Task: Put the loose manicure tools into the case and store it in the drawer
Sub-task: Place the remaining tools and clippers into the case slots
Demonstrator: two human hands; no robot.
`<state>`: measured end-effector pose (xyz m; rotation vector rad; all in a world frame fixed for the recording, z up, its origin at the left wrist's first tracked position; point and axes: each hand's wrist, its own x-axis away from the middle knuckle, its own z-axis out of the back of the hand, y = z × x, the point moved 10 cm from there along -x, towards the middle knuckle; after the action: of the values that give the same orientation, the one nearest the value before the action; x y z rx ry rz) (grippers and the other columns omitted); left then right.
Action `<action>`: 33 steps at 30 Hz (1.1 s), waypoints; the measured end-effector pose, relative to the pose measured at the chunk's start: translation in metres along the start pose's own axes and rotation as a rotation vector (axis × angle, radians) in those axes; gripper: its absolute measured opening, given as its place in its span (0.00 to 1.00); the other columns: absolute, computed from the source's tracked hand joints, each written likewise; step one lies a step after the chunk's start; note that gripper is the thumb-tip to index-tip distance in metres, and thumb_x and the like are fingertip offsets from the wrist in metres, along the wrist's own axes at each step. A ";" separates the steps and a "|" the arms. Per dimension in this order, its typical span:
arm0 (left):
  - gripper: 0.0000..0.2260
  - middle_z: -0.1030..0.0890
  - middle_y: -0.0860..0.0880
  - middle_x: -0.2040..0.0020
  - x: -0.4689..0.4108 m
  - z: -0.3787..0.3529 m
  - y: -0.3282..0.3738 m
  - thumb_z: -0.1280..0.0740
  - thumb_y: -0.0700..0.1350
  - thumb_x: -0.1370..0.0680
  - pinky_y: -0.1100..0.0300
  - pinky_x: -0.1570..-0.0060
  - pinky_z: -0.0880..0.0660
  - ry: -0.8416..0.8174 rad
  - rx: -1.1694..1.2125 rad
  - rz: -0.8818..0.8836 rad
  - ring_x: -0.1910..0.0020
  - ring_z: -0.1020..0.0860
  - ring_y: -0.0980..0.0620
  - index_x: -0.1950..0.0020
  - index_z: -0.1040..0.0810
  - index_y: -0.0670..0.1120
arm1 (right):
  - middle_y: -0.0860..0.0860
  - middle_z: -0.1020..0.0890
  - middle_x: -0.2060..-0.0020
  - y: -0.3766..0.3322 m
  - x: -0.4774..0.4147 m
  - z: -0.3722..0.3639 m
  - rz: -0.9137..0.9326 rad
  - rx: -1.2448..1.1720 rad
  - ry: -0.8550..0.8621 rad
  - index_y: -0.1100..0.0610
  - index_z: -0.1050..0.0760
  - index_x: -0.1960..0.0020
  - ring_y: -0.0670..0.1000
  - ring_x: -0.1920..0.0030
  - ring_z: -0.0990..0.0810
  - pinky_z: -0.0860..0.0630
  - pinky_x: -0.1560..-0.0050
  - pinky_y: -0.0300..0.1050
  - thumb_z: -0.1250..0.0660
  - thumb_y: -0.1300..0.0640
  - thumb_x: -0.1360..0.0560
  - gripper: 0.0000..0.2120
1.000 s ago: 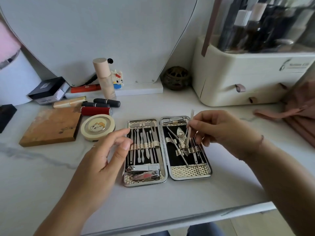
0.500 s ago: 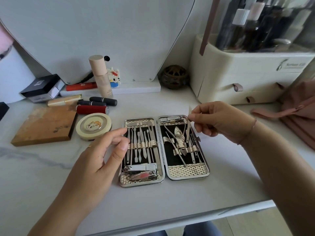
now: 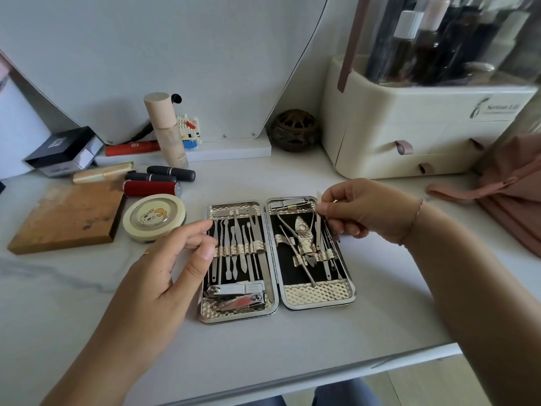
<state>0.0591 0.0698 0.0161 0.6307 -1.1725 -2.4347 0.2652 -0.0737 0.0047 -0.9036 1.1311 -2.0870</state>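
The case (image 3: 278, 259) lies open on the counter (image 3: 292, 347). Her right hand (image 3: 363, 209) pinches a thin tool (image 3: 318, 221) (lower end hidden among others) over its right half; left hand (image 3: 164, 268) hovers, fingers apart, covering the case's left edge.

The manicure case (image 3: 278, 260) lies open and flat on the white tabletop, its two gold-patterned halves side by side, each with a black lining and a woven strap across the middle. Slim steel tools (image 3: 237, 247) sit upright in a row under the left strap, with two nail clippers (image 3: 237, 295) below them. The right half holds cuticle nippers (image 3: 303, 238) and a few thin picks, and a slim flat tool (image 3: 318, 221) stands tilted at its upper right edge, its lower end tucked at the strap.
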 end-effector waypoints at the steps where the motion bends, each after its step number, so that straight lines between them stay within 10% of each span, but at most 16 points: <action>1: 0.23 0.22 0.65 0.46 0.000 0.000 0.000 0.47 0.67 0.29 0.82 0.54 0.38 0.000 0.003 0.001 0.45 0.28 0.70 0.38 0.28 0.61 | 0.51 0.26 0.78 0.000 -0.001 0.000 -0.006 -0.002 -0.007 0.58 0.29 0.65 0.43 0.83 0.35 0.39 0.81 0.33 0.37 0.61 0.23 0.12; 33: 0.23 0.23 0.65 0.46 -0.001 -0.001 0.000 0.46 0.67 0.29 0.74 0.49 0.35 0.000 0.015 -0.007 0.42 0.28 0.66 0.38 0.29 0.61 | 0.50 0.23 0.77 0.007 0.009 0.010 -0.019 0.110 0.145 0.59 0.29 0.56 0.46 0.80 0.33 0.37 0.79 0.36 0.24 0.60 0.34 0.14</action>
<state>0.0606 0.0695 0.0154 0.6396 -1.1917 -2.4336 0.2691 -0.0887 0.0056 -0.7241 1.0713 -2.2365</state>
